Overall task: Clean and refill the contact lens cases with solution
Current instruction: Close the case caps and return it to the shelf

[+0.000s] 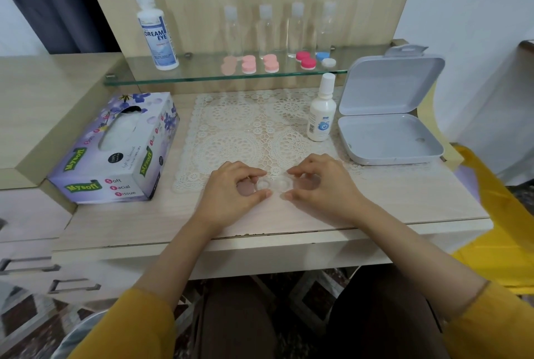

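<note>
Pale wooden worktop (390, 199) with a lace mat (245, 127): two hands pinch a clear case (273, 184).
At the mat's near edge, the left hand (231, 194) and right hand (326, 185) each have curled fingers grasping one end of the case, which lies between them on the mat. A tissue box (115, 153) sits to the left. A small white bottle (321, 110) stands at the right of the mat, just beside an open grey box (387, 115). Behind, a glass shelf (202, 76) carries a solution bottle (157, 32), four clear bottles (265, 29) and coloured cases (271, 63) in pink, red and blue-white.
</note>
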The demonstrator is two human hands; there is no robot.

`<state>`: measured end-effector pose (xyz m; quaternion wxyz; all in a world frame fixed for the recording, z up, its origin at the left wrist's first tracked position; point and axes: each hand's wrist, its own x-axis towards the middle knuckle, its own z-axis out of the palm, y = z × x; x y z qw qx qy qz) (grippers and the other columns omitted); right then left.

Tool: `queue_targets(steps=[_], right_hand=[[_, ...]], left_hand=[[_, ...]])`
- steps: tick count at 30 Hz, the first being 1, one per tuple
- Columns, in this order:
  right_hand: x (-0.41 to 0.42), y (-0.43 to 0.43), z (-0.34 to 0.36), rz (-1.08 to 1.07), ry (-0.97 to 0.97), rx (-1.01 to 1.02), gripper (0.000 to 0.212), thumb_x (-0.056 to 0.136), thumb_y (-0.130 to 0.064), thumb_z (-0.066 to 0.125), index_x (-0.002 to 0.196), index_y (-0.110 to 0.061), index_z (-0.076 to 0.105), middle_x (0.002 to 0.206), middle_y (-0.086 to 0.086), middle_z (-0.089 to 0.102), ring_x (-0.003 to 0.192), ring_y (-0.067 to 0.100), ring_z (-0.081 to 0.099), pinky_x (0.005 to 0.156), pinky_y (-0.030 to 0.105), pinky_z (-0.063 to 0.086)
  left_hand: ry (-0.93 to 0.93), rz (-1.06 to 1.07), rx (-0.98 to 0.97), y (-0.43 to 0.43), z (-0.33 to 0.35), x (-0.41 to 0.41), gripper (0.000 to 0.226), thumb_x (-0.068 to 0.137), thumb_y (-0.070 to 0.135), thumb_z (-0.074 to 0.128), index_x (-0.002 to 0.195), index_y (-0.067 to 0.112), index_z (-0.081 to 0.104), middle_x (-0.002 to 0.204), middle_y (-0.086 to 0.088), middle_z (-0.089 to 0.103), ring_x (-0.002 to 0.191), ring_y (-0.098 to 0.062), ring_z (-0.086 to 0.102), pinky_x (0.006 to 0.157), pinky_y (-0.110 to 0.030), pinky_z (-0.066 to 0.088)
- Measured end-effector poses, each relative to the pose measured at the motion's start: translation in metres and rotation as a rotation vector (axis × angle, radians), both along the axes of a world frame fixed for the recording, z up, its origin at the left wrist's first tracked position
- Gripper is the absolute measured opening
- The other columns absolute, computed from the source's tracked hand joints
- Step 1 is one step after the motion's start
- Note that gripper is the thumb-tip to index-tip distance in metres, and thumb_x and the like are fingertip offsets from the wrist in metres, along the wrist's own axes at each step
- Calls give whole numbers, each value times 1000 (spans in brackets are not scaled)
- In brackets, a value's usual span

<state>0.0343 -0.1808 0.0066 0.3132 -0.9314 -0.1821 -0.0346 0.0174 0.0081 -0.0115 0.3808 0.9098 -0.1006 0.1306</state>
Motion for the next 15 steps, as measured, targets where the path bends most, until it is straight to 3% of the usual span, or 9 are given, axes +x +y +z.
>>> queue_targets(steps=[3,8,12,15], right_hand=[[-4,4,-4,-3,-2,82,33,69,-33,77,100,-23,70,88,-12,57,95,12,49,96,37,34],[-2,9,-6,-30,-21,165,23,67,-24,78,90,-21,72,81,-9,59,89,15,52,95,42,37],[-1,8,-9,-35,-20,189,20,66,-26,79,84,-20,72,77,-15,57,85,12,53,93,40,38],[-2,5,-5,-74,-7,216,19,66,-26,79,82,-19,73,77,-12,60,82,11,53,86,31,40]], left_hand=[[-4,-3,10,0,0,0,28,70,25,78,96,27,70,80,17,58,87,-8,53,85,-28,43],[-18,1,19,0,-1,0,28,69,30,78,96,27,70,82,17,59,88,-7,52,85,-27,42],[-29,19,30,0,0,-3,33,68,26,80,99,23,70,81,18,55,89,-10,53,85,-24,40],[-34,23,45,0,0,-4,35,67,26,80,101,21,69,83,13,56,88,-10,53,84,-21,40]])
